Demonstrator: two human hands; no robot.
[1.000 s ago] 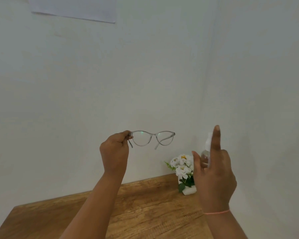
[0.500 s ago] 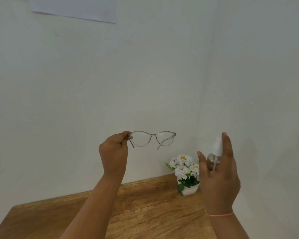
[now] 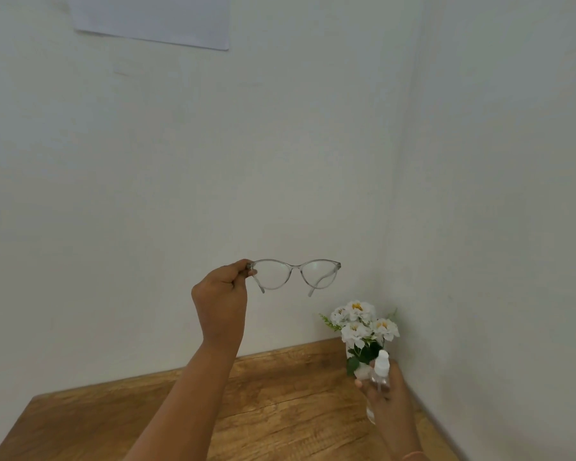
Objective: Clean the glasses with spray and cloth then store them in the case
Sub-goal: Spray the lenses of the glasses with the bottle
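The glasses (image 3: 295, 273), with a clear grey frame and their arms unfolded, hang in the air in front of the white wall. My left hand (image 3: 221, 304) pinches them at the left hinge and holds them level. My right hand (image 3: 388, 399) is low at the right, just above the table, wrapped around a small clear spray bottle (image 3: 379, 371) with a white nozzle on top. The bottle stands upright in front of the flower pot. No cloth or case is in view.
A wooden table (image 3: 263, 410) fills the bottom of the view, set into a corner of two white walls. A small white pot of white flowers (image 3: 363, 331) stands in that corner. A sheet of paper (image 3: 153, 18) is stuck high on the wall.
My right hand has come down with the spray bottle, from beside the glasses to just above the table by the flowers. My left hand holds the glasses nearly still.
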